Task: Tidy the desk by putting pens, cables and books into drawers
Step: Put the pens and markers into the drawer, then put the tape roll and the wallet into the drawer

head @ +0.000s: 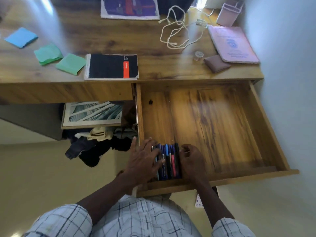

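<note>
The drawer (213,125) stands pulled out, a shallow tray of streaky honey-brown wood with thin plank walls. In its near left corner lies a tight row of pens (168,162), slim barrels in purple, blue, black and one pink, side by side. The left hand (142,161) lies flat on the left part of the row, fingers straight and spread, pressing down without grasping. The right hand (192,161) sits against the right side of the row with its fingers curled; whether it pinches a pen I cannot tell. A small black clip (150,102) lies at the far left of the drawer floor.

Beyond the drawer's far edge runs the desk (153,40), of the same grained wood. On it, above the drawer, a white cable (179,31) lies in loose tangled loops, with a pink soft-cover book (234,43), a brown wallet (216,64) and a small round roll (198,55) near it (the roll too blurred to name further). A pink box-shaped holder (229,12) stands farther back. Left of the drawer on the desk's front edge lies a black notebook (112,66) with an orange strip, then two crumpled green paper notes (47,53) and a blue one (21,37). On the floor left of the drawer lies a heap of dark clothes (95,144)
</note>
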